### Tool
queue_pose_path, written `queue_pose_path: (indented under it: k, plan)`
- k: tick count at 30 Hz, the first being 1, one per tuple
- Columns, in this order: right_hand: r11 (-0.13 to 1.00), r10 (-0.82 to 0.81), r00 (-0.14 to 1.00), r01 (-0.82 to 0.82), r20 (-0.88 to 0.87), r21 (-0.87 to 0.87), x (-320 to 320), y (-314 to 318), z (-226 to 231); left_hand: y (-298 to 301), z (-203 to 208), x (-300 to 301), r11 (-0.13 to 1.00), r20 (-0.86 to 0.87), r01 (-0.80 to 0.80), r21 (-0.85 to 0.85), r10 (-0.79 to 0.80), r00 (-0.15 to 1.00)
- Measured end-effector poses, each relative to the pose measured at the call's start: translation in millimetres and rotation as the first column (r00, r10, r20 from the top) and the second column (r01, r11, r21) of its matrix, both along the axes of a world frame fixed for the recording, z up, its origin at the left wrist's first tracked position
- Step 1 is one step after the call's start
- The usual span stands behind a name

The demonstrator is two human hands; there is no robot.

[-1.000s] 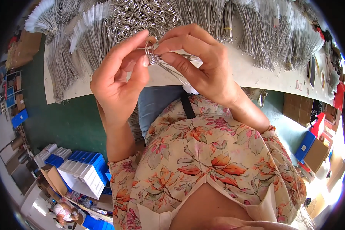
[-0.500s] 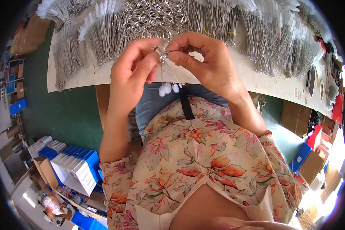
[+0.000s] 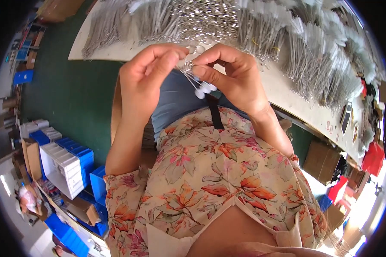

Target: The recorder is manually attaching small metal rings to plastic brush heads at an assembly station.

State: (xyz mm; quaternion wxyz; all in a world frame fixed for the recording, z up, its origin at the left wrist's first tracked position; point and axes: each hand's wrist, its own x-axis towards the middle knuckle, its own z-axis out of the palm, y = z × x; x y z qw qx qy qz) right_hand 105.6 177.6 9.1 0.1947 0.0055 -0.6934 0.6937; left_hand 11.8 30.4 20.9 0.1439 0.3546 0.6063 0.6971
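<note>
In front of my body, above the table's near edge, I hold a small cluster of wire brushes with thin metal stems and white bristle tips point(image 3: 206, 88). Their looped ends gather at a metal ring point(image 3: 188, 64) between my hands. The thumb and forefinger of my left hand point(image 3: 148, 73) are pinched at the ring's left side; what lies exactly between the tips is partly hidden. My right hand point(image 3: 236, 77) pinches the looped ends from the right. The stems slant down to the right, white tips hanging over my lap.
A pile of metal rings point(image 3: 208, 19) lies across the white table point(image 3: 296, 96), between heaps of wire brushes point(image 3: 317, 60) and more brushes point(image 3: 109, 25). Blue and white crates point(image 3: 64, 167) stand at lower left, near another person point(image 3: 28, 199). A cardboard box point(image 3: 321, 160) sits at right.
The view has turned, so the table and its piles sit further right and higher. My left fingertips have shifted on the ring. The hanging brushes now slant more to the right.
</note>
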Motion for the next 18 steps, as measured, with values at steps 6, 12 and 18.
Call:
queue_pose_path:
  k: [6, 12, 18]
  plan:
    - [0.963, -0.094, 0.983, 0.129, -0.155, 0.238, -19, -32, -13, -13, -18, 3, 0.925, 0.423, -0.035, 0.378, -0.139, 0.895]
    - [0.940, -0.094, 0.985, 0.040, 0.145, 0.338, -37, -28, -54, -86, -13, -30, 0.969, 0.362, -0.214, 0.126, 0.156, 0.919]
    - [0.799, -0.196, 0.973, 0.088, 0.119, 0.594, -37, -10, -90, -169, -72, -48, 0.867, 0.168, -0.272, -0.419, 0.368, 0.915]
